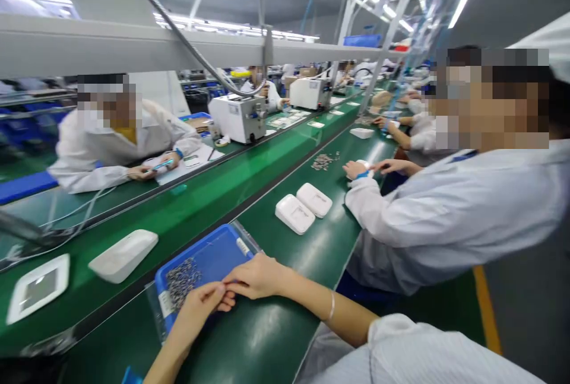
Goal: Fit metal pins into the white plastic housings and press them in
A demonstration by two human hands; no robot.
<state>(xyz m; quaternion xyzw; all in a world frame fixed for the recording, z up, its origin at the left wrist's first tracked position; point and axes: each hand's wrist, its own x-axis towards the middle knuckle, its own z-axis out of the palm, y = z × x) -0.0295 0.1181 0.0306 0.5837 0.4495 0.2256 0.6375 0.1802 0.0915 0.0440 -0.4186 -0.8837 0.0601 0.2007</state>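
Note:
My left hand (205, 302) and my right hand (257, 276) meet at the fingertips over the near edge of a blue tray (218, 253). Both are closed in a pinch; whatever lies between the fingers is too small or hidden to name. A heap of small dark and silvery parts (182, 280) fills the left side of the tray, partly behind my left hand. Clear plastic shows under the tray's ends.
Two white housings (295, 213) stand on the green bench beyond my right hand. On the belt lie a white wedge-shaped housing (124, 255) and a white frame (39, 288). A co-worker's sleeve (392, 206) is close on the right. Small parts (321, 162) lie farther along.

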